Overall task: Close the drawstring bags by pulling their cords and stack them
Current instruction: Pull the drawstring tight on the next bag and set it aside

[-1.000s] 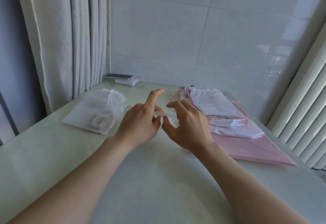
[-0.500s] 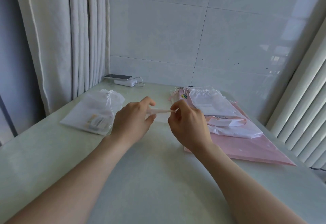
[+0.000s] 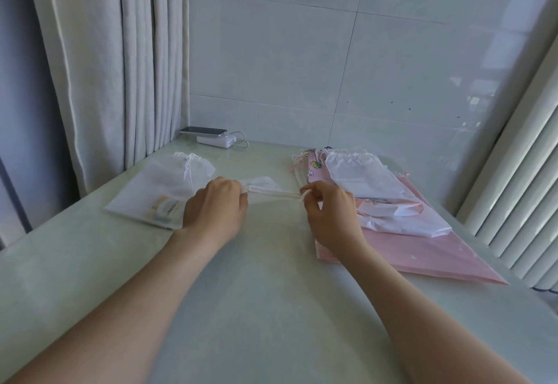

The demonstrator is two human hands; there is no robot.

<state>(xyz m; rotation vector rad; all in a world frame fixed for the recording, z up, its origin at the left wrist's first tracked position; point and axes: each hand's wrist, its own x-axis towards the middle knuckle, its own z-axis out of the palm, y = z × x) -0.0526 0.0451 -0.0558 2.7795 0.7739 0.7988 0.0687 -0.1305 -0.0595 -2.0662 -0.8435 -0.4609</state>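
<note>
The pale green counter (image 3: 271,308) fills the lower view and runs back to a tiled wall, with a grey curtain (image 3: 90,66) hanging at its left edge. On the right side of the counter lies a large flat pink bag (image 3: 422,253) with several white bags (image 3: 362,172) piled on top of it, their mouths toward the wall. On the left lies a single white drawstring bag (image 3: 157,193), its mouth gathered shut and its cords trailing over it.

Both forearms reach in from the near edge. The left hand (image 3: 216,205) and the right hand (image 3: 330,211) sit near the middle of the counter, a little apart. Between them lies a small translucent bag (image 3: 264,184). A thin white cord (image 3: 271,194) stretches taut from one hand to the other. Each grip is curled tight, pinching one end of that cord.

In the far left corner a phone (image 3: 203,131) rests on a white power bank (image 3: 216,141).
</note>
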